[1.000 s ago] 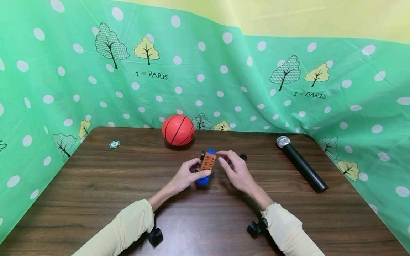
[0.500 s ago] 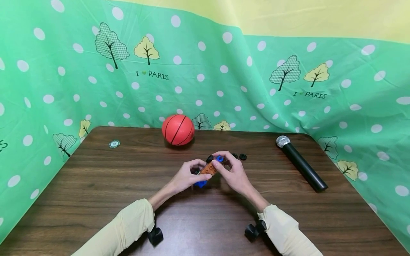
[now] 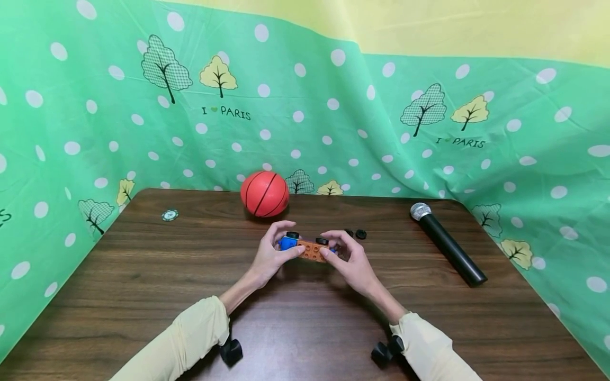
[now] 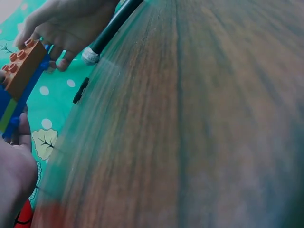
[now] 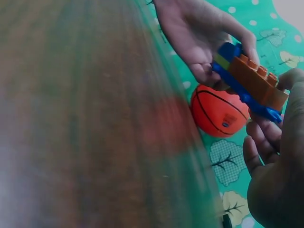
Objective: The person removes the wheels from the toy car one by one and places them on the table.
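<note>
A toy brick car (image 3: pixel 310 251) is held up sideways between both hands, over the middle of the table. Its studded orange brick (image 5: pixel 254 80) sits on a blue base, with a green strip beside the blue end. Two black wheels (image 3: pixel 322 241) show along its far side. Bare blue hubs (image 4: pixel 45 64) stick out on the side seen in the left wrist view. My left hand (image 3: pixel 268 258) grips the blue end, thumb reaching onto the orange brick. At the other end my right hand (image 3: pixel 355 264) pinches the car, thumb on the orange studs and fingers behind.
Two loose black wheels (image 3: pixel 360 234) lie on the dark wooden table (image 3: pixel 305 328) just beyond my right hand. A red mini basketball (image 3: pixel 265 193) stands at the back edge. The microphone (image 3: pixel 450 246) lies at the right, a poker chip (image 3: pixel 170 214) at the far left.
The brick car has turned from pointing away to lying sideways, its blue end swinging left. My right hand, apart from the car a second ago, now pinches its right end.
</note>
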Tool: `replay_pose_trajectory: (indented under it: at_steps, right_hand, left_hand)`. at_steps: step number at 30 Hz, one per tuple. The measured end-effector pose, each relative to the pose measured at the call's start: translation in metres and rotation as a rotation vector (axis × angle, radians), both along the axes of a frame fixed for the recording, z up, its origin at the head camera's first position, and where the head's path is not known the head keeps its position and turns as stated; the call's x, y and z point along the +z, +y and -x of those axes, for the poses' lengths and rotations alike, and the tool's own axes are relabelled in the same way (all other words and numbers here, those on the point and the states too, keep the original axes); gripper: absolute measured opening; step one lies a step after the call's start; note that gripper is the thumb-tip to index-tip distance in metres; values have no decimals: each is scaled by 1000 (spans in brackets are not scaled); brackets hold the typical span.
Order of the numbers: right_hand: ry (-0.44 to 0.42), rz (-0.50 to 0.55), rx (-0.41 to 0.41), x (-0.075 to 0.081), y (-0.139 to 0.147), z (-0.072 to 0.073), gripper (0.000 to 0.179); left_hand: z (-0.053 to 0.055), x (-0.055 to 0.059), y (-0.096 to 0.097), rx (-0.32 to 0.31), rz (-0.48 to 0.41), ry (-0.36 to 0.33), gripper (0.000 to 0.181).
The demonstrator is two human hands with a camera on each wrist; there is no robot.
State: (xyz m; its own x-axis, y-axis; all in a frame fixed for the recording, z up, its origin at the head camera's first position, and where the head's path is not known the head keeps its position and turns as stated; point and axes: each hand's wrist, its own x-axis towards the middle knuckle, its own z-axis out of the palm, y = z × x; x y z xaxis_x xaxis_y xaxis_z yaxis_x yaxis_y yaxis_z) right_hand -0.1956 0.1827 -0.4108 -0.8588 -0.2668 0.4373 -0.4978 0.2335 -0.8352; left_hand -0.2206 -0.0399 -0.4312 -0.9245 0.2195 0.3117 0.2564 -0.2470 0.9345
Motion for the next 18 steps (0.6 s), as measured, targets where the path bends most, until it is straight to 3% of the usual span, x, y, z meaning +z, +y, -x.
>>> replay_pose_trajectory:
  at_steps: [10,18]
  right_hand:
    - [-134,-83,100,-9,-7,-3,35]
    - [-224,-151,102,-8,-15,-7,35]
  left_hand:
    - [-2,-1,1,3,-148,-49,66]
    - [-2,1,2,49,-72,-108,50]
